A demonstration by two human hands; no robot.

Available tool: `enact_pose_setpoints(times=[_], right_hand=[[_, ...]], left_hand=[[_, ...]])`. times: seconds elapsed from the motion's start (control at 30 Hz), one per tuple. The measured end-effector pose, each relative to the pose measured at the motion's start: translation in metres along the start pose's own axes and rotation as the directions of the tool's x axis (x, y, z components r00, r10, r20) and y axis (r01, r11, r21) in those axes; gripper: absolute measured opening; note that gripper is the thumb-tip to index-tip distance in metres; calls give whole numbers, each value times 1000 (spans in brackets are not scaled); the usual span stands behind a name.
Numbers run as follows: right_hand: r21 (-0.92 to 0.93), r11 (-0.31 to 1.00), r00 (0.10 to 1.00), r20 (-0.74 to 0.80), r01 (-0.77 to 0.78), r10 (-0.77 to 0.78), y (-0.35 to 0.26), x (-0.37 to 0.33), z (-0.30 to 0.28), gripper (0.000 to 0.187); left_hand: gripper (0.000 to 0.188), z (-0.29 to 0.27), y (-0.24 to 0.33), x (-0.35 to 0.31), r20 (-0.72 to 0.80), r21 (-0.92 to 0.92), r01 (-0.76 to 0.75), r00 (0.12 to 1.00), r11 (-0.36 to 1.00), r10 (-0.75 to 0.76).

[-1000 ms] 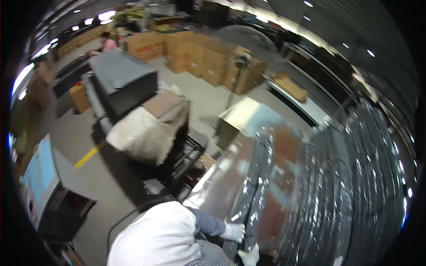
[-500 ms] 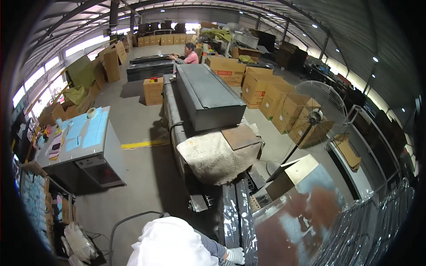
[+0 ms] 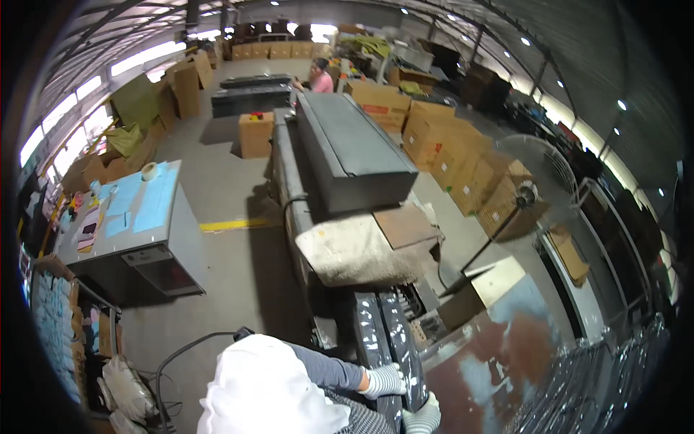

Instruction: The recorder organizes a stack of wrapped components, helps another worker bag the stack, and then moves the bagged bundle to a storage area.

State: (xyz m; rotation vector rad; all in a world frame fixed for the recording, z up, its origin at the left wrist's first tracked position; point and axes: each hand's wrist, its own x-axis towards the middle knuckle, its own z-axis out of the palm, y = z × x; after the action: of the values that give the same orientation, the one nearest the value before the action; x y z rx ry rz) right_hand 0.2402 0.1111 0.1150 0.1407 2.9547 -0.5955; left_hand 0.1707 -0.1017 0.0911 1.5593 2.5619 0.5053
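Note:
Two long black bars wrapped in shiny clear film, a left bar [image 3: 371, 325] and a right bar [image 3: 402, 336], lie side by side, running from below the cloth-covered bench towards me. My left hand [image 3: 383, 381], in a white-and-grey striped glove, reaches across the left bar with its fingers curled at the inner side of the right bar. Against the outer side of that right bar is my right hand [image 3: 423, 417], gloved alike, its fingers closed about the near end. The bar sits between both hands. Part of the right hand is cut off by the lower edge.
Ahead, a long dark grey metal cabinet [image 3: 354, 137] rests on a bench with a pale cloth [image 3: 347, 249]. At right stand a patchy metal sheet [image 3: 499, 347], a caged fan [image 3: 526, 194] and cardboard boxes [image 3: 441, 141]. A grey table [image 3: 155, 217] is at left. A person in pink [image 3: 322, 81] works farther back.
My left hand has moved up and forward along the bars. My right hand has come into view at the right bar's side. The two bars now spread slightly apart, and the view has shifted.

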Motion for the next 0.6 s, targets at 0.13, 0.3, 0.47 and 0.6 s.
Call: enact_pose_setpoints(times=[0.13, 0.3, 0.47, 0.6], right_hand=[[-182, 982, 999, -43, -39, 32, -25, 23, 5, 84], [-233, 969, 996, -22, -84, 81, -34, 43, 3, 88], [-264, 963, 998, -23, -61, 57, -32, 58, -1, 84], [-338, 938, 983, 129, -83, 134, -49, 78, -4, 70]], left_hand=[[40, -12, -22, -8, -13, 12, 42, 999, 999, -42], [46, -13, -48, 5, 37, 4, -11, 999, 1000, 11], [46, -17, -61, 14, 38, -45, 9, 999, 999, -7], [39, -20, -67, 8, 112, -89, 86, 991, 992, -76]])
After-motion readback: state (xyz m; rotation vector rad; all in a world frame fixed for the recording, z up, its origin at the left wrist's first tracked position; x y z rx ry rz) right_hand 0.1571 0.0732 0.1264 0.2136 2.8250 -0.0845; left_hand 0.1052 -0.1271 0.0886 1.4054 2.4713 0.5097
